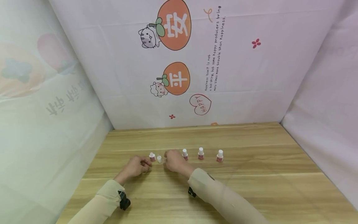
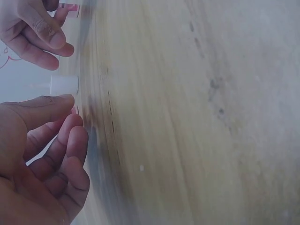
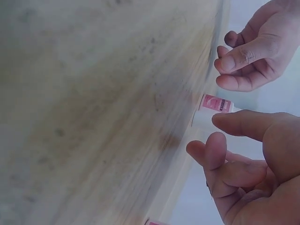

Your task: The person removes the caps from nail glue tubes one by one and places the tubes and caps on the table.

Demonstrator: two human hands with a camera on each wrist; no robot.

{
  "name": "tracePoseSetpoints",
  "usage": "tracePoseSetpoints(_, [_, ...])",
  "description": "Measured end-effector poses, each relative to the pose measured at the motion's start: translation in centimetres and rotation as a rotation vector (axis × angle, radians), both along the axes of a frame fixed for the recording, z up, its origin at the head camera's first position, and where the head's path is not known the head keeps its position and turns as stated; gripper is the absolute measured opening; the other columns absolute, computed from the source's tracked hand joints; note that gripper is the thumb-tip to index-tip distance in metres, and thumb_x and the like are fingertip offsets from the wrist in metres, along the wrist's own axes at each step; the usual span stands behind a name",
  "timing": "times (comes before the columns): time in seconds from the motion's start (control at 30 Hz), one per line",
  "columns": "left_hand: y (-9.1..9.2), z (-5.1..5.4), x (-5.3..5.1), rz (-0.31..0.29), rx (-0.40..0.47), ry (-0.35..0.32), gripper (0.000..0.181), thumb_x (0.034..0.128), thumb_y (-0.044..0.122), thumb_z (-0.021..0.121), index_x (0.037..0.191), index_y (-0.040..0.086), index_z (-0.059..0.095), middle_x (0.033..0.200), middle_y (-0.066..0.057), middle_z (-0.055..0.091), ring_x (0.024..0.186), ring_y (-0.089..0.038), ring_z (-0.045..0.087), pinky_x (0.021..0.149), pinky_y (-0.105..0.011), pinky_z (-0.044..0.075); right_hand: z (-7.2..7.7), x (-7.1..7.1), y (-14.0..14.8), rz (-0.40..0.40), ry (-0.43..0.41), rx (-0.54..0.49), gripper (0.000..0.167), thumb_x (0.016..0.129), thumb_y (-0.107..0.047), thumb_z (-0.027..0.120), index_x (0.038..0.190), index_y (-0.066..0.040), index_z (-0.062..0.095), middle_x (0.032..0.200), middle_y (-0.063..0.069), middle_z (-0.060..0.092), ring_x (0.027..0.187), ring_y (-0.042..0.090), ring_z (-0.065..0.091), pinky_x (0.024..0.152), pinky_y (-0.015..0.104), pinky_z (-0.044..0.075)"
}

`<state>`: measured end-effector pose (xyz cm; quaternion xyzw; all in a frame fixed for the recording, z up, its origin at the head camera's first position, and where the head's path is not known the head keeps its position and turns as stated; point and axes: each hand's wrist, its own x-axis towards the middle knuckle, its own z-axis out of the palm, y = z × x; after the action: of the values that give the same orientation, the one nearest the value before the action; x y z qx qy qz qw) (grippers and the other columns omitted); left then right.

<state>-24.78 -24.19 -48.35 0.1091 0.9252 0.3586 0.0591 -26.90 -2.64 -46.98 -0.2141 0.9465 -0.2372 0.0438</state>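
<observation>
Head view: small white cylindrical plastic cap [image 1: 159,159] upright, thin tip up; pink-labelled white plastic bottle [image 1: 152,157] just left of cap; left hand [image 1: 136,166] left, right hand [image 1: 175,161] right, both released

On the tabletop [image 1: 167,199], things stand in a row from left to right: the leftmost bottle [image 1: 152,157], a cap [image 1: 159,159] just to its right and slightly nearer, then three more bottles. Of these, the second bottle [image 1: 185,153] is partly hidden behind the right grip [image 1: 174,161]; the third bottle [image 1: 201,153] and the rightmost bottle [image 1: 220,156] stand farther right. The left grip [image 1: 135,166] lies left of and nearer than the leftmost bottle — the cap sits between both grips. Behind the tabletop hangs the back sheet [image 1: 237,77].
</observation>
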Motion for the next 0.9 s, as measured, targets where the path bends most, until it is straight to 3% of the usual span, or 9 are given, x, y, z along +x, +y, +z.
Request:
tracePoseSetpoints(0.43, [0.9,-0.1,0.2,-0.042,0.055,-0.001,0.015,0.0796,0.003,0.077,0.094,0.001,0.072,0.084,-0.006,0.071,0.069,-0.009,0.059,0.058,-0.021,0.049,0.5,1.5,1.7,0.047,0.014,-0.036,0.026,0.086,-0.015,0.078,0.108,-0.005,0.071,0.097,0.007,0.075,0.088,0.019,0.07,0.079,0.029,0.057])
tracePoseSetpoints(0.9, [2.5,-0.4,0.4,-0.103,0.045,0.041,0.01,0.0805,0.005,0.077,0.089,0.002,0.073,0.079,-0.003,0.069,0.066,-0.005,0.057,0.054,-0.019,0.046,0.1,2.1,3.2,0.084,0.079,-0.041,0.015,0.082,-0.014,0.079,0.096,-0.011,0.073,0.088,0.002,0.074,0.079,0.014,0.067,0.073,0.027,0.054])
